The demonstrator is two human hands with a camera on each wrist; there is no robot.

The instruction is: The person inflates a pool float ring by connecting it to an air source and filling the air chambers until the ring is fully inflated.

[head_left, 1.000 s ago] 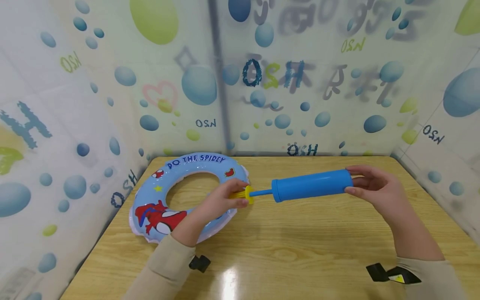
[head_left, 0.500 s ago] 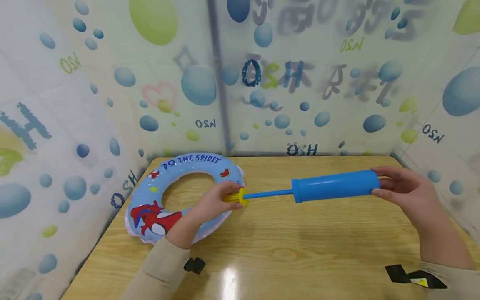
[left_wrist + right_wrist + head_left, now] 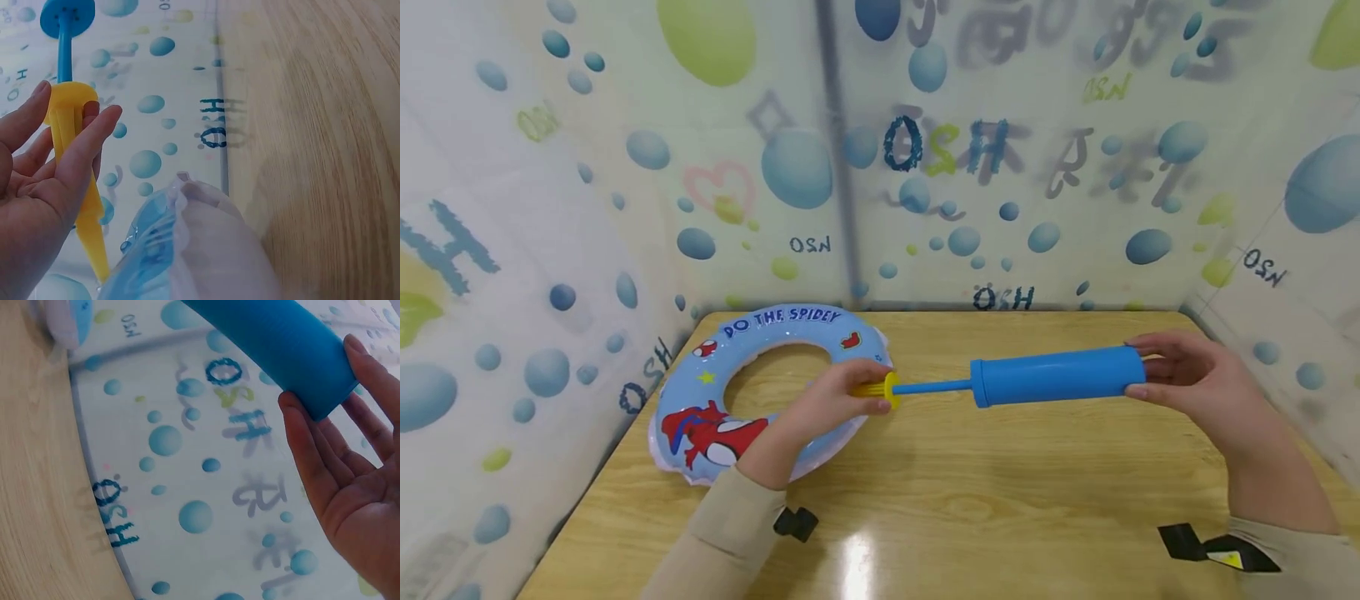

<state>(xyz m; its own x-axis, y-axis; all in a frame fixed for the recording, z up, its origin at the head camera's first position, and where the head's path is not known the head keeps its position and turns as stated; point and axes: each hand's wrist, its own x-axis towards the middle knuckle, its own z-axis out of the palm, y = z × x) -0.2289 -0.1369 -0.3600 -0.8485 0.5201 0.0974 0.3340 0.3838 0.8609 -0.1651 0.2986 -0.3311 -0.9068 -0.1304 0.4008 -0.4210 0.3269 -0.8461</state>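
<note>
A blue hand air pump is held in the air nearly level above the table, its blue rod partly drawn out of the barrel. My left hand grips the yellow end piece, which tapers to a narrow tip in the left wrist view. At the barrel's far end, my right hand holds the rim between thumb and fingers, as the right wrist view also shows. Behind and under my left hand lies a light-blue inflatable swim ring with red cartoon prints, partly covered by that hand and forearm.
The wooden table runs back to a bubble-printed curtain, which also encloses the left and right sides. The swim ring takes up the table's left part, its edge close beneath the yellow tip in the left wrist view.
My right hand first moved right, drawing the rod farther out, then came back slightly left, shortening the exposed rod a little. My left hand shifted slightly left and kept its grip.
</note>
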